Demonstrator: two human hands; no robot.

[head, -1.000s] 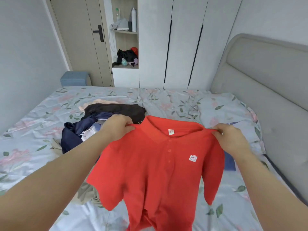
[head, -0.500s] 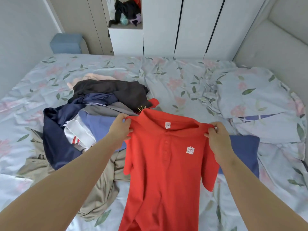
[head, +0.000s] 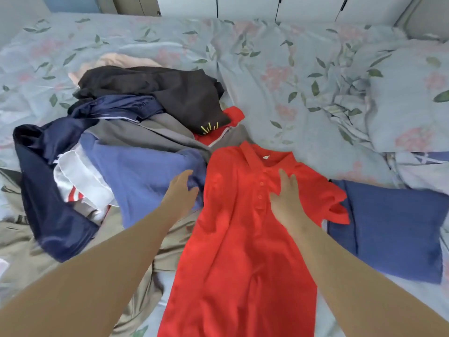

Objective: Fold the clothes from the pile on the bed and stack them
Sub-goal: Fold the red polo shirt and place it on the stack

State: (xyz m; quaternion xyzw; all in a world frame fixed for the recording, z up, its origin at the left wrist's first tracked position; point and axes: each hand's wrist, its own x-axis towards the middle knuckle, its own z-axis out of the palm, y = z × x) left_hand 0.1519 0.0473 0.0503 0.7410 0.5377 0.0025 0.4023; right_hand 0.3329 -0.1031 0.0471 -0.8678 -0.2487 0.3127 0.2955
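While the red polo shirt (head: 233, 239) lies front-up on the bed (head: 279, 76), collar away, right hand (head: 288, 203) presses flat on its chest, fingers straight. Left hand (head: 181, 190) at shirt's left edge, touching the clothes pile (head: 136, 132); grip not discernible. Folded blue garment (head: 393, 227) just right.

You have two hands, left hand (head: 181, 189) and right hand (head: 286, 194), one red polo (head: 233, 244), one folded blue garment (head: 393, 229), one pile (head: 136, 132), one pillow (head: 410, 98).
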